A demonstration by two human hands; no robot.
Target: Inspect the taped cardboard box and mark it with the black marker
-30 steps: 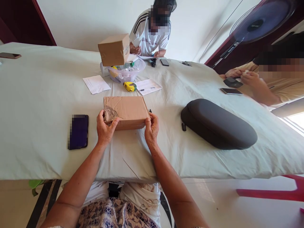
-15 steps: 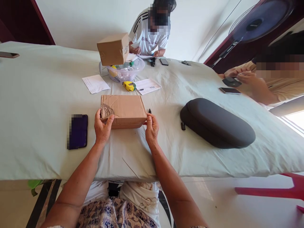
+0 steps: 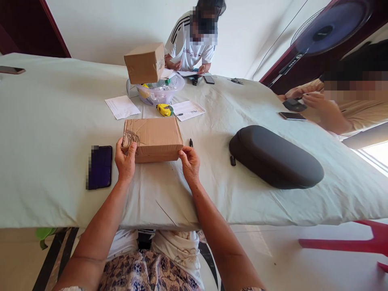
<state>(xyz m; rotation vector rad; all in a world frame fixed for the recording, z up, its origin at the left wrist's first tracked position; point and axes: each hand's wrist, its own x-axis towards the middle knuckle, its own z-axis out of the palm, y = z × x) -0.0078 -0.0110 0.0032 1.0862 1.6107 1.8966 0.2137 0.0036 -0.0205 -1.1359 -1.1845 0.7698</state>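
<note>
A flat brown cardboard box [image 3: 153, 137] with a dark scribble on its left corner lies on the cloth-covered table [image 3: 54, 121] in front of me. My left hand [image 3: 125, 161] grips its near left corner, thumb on top. At the near right corner my right hand [image 3: 189, 162] pinches the box edge with closed fingers. A black pen [image 3: 191, 142] lies just right of the box.
A dark phone [image 3: 99, 167] lies left of my left hand. A large black oval case [image 3: 274, 157] sits to the right. Farther back are a yellow tape measure [image 3: 165, 109], papers [image 3: 122, 107], a clear bowl [image 3: 160, 93] and a second box [image 3: 144, 62]. Two people sit at the far and right sides.
Both hands have slid the box a little to the left and away from me, uncovering the pen on its right.
</note>
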